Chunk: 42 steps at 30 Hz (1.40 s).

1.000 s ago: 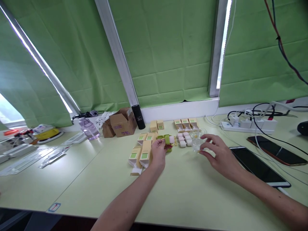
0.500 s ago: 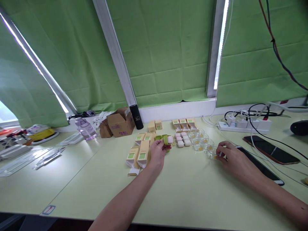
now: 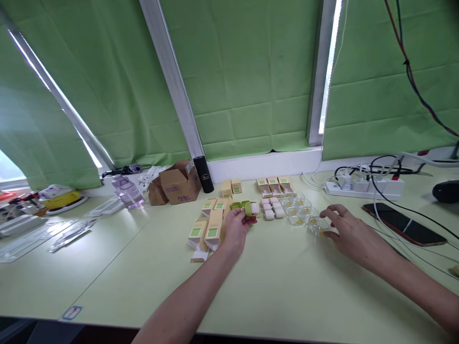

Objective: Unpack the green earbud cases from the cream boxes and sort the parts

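Observation:
My left hand (image 3: 235, 229) is closed on a small green case (image 3: 247, 208) with a pale pink block (image 3: 254, 208) in it, just right of several flat tan cartons (image 3: 212, 224). My right hand (image 3: 349, 231) rests on the table with its fingers curled around a small clear plastic cup (image 3: 317, 228), the nearest of a cluster of clear cups (image 3: 297, 210) with yellow spots inside. Between my hands lie several loose pink and white blocks (image 3: 271, 209).
Brown cardboard boxes (image 3: 179, 184), a black cylinder (image 3: 202, 174) and a clear purple bottle (image 3: 126, 190) stand at the back. More tan cartons (image 3: 275, 185) sit behind the cups. A power strip (image 3: 362, 186) with cables and a phone (image 3: 403, 223) lie to the right. Plastic packets (image 3: 68, 234) lie far left.
My right hand carried a clear cup from the middle rightward and set it down at the cluster's right end; its fingers have now loosened. My left hand has kept hold of the green case.

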Tool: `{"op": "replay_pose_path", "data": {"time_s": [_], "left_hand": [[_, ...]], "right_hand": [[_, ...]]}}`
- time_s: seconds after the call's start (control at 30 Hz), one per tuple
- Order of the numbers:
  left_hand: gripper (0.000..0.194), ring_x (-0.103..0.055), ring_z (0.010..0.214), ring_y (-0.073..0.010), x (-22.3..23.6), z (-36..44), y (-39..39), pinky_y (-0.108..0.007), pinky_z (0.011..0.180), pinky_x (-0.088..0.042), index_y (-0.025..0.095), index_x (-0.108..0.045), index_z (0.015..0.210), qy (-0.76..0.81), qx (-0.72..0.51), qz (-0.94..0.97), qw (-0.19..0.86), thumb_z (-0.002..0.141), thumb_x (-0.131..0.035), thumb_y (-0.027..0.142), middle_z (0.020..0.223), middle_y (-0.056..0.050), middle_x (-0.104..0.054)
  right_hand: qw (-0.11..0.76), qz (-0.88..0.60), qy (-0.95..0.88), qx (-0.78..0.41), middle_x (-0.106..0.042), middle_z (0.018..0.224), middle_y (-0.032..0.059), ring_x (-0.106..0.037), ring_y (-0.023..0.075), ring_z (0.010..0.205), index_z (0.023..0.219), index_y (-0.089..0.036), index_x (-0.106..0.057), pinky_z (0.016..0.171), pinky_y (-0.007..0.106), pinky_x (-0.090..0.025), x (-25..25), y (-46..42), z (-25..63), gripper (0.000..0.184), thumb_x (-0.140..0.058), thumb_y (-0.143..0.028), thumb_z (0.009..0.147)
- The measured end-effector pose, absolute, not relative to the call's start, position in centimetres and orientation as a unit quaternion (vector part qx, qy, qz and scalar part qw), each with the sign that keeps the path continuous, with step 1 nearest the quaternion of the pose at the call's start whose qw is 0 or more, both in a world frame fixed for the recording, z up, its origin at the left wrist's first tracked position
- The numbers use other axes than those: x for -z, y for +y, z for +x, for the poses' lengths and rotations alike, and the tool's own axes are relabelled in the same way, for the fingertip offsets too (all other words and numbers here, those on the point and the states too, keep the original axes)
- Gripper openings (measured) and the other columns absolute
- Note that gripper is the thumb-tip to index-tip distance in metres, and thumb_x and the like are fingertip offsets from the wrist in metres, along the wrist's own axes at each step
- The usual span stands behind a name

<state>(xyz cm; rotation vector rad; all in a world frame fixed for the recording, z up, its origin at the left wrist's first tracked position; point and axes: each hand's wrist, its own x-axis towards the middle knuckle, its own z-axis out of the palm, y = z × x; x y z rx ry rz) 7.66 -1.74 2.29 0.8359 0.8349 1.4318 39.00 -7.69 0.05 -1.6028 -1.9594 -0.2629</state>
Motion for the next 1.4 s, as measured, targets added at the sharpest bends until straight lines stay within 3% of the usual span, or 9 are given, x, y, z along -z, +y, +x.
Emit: {"op": "replay_pose_path", "data": {"time_s": [0.17, 0.27, 0.37, 0.53, 0.7, 0.87, 1.03, 1.2, 1.4], "left_hand": [[0.013, -0.066, 0.065, -0.0165, -2.1, 7.8, -1.7, -0.032, 0.068, -0.055, 0.013, -0.063, 0.083, 0.355, -0.597, 0.354, 0.626, 0.074, -0.071, 0.017, 0.078, -0.009, -0.072], [0.012, -0.065, 0.061, -0.0168, -2.2, 7.9, -1.8, -0.033, 0.066, -0.055, 0.013, -0.063, 0.081, 0.357, -0.576, 0.347, 0.648, 0.071, -0.068, 0.016, 0.075, -0.009, -0.071], [0.013, -0.064, 0.059, -0.0166, -2.4, 8.0, -2.0, -0.032, 0.063, -0.054, 0.012, -0.065, 0.083, 0.357, -0.562, 0.343, 0.663, 0.071, -0.065, 0.018, 0.073, -0.009, -0.07], [0.014, -0.062, 0.055, -0.0154, -2.7, 8.1, -2.2, -0.03, 0.058, -0.052, 0.011, -0.065, 0.083, 0.352, -0.544, 0.337, 0.683, 0.071, -0.063, 0.018, 0.069, -0.007, -0.067], [0.02, -0.063, 0.055, -0.0163, -2.4, 8.0, -2.4, -0.029, 0.055, -0.051, 0.015, -0.061, 0.09, 0.349, -0.525, 0.363, 0.686, 0.073, -0.068, 0.021, 0.07, -0.006, -0.068], [0.032, -0.058, 0.046, -0.016, -1.8, 7.9, -2.3, -0.027, 0.046, -0.045, 0.019, -0.057, 0.092, 0.371, -0.501, 0.422, 0.658, 0.08, -0.072, 0.044, 0.063, -0.002, -0.064], [0.037, -0.053, 0.044, -0.0119, -1.4, 7.6, -1.7, -0.024, 0.044, -0.042, 0.018, -0.059, 0.09, 0.383, -0.527, 0.443, 0.615, 0.077, -0.076, 0.047, 0.062, 0.0, -0.061], [0.036, -0.054, 0.047, -0.0116, -1.2, 7.3, -1.4, -0.024, 0.046, -0.042, 0.017, -0.058, 0.089, 0.385, -0.542, 0.434, 0.608, 0.076, -0.078, 0.044, 0.066, -0.001, -0.062], [0.033, -0.058, 0.055, -0.0125, -1.6, 7.4, -1.8, -0.024, 0.05, -0.045, 0.016, -0.059, 0.09, 0.378, -0.559, 0.431, 0.6, 0.073, -0.08, 0.037, 0.074, -0.005, -0.066]], "right_hand": [[0.315, -0.544, -0.77, 0.115, -0.066, 0.121, 0.0093, -0.065, 0.017, 0.061, 0.112, -0.024, -0.063, 0.055, 0.034, -0.049, -4.2, -7.2, 35.6, 0.022, -0.051, -0.026, 0.094], [0.357, -0.472, -0.799, 0.106, -0.068, 0.124, 0.009, -0.072, 0.0249, 0.095, 0.116, -0.025, -0.062, 0.069, 0.037, -0.057, -5.4, -6.2, 32.1, 0.026, -0.048, -0.018, 0.096], [0.4, -0.409, -0.816, 0.084, -0.066, 0.133, 0.009, -0.065, 0.0285, 0.121, 0.128, -0.026, -0.06, 0.092, 0.044, -0.059, -4.9, -4.8, 29.1, 0.038, -0.048, -0.012, 0.094], [0.426, -0.341, -0.838, 0.002, -0.06, 0.144, 0.0087, -0.058, 0.027, 0.134, 0.141, -0.03, -0.055, 0.103, 0.048, -0.057, -2.3, -2.9, 26.2, 0.051, -0.047, -0.009, 0.095], [0.495, -0.306, -0.806, -0.108, -0.063, 0.142, 0.0073, -0.055, 0.0258, 0.138, 0.136, -0.031, -0.06, 0.113, 0.051, -0.051, -0.8, -2.8, 25.6, 0.042, -0.048, -0.016, 0.099], [0.533, -0.324, -0.707, -0.335, -0.069, 0.129, 0.0086, -0.066, 0.0251, 0.121, 0.127, -0.028, -0.062, 0.104, 0.048, -0.057, -0.5, -2.8, 25.8, 0.031, -0.06, -0.037, 0.098], [0.557, -0.313, -0.614, -0.463, -0.073, 0.103, 0.0063, -0.07, 0.0238, 0.102, 0.103, -0.024, -0.063, 0.095, 0.044, -0.058, -0.3, -2.5, 26.0, 0.042, -0.079, -0.055, 0.081], [0.569, -0.308, -0.537, -0.542, -0.069, 0.09, 0.0002, -0.069, 0.0193, 0.086, 0.092, -0.024, -0.058, 0.085, 0.039, -0.059, -0.5, -2.5, 26.0, 0.052, -0.092, -0.05, 0.063], [0.575, -0.317, -0.521, -0.545, -0.068, 0.087, -0.0002, -0.067, 0.019, 0.082, 0.089, -0.024, -0.056, 0.08, 0.039, -0.061, -0.6, -2.9, 25.7, 0.052, -0.095, -0.045, 0.061]]}}
